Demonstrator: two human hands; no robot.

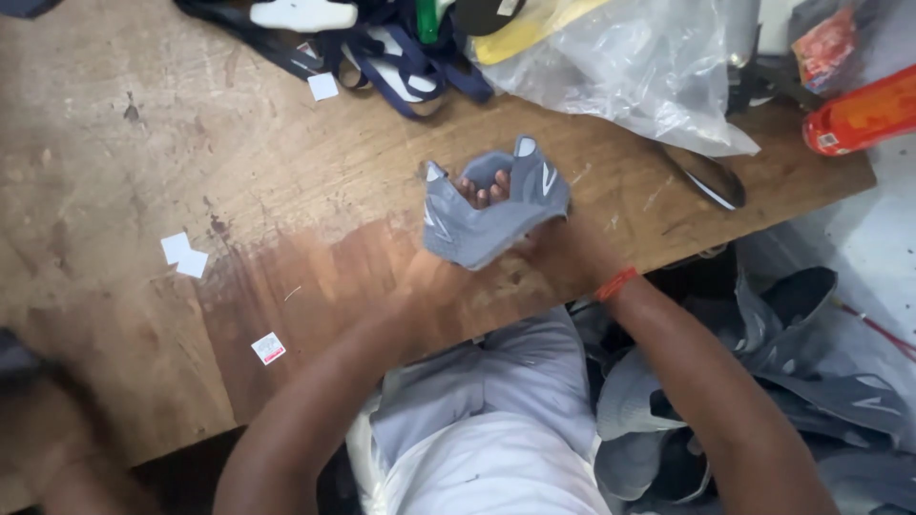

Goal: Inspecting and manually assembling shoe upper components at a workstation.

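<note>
I observe both hands closed around a grey shoe upper [491, 215] held just above the wooden tabletop [286, 172]: left hand [441, 272] underneath, right hand [553, 243] alongside, fingers [482, 194] tucked inside its opening. I judge the shaping step in hand; next needs a firm grip.

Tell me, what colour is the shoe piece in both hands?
The shoe upper is grey with small white marks, clearest in the head view.
</note>
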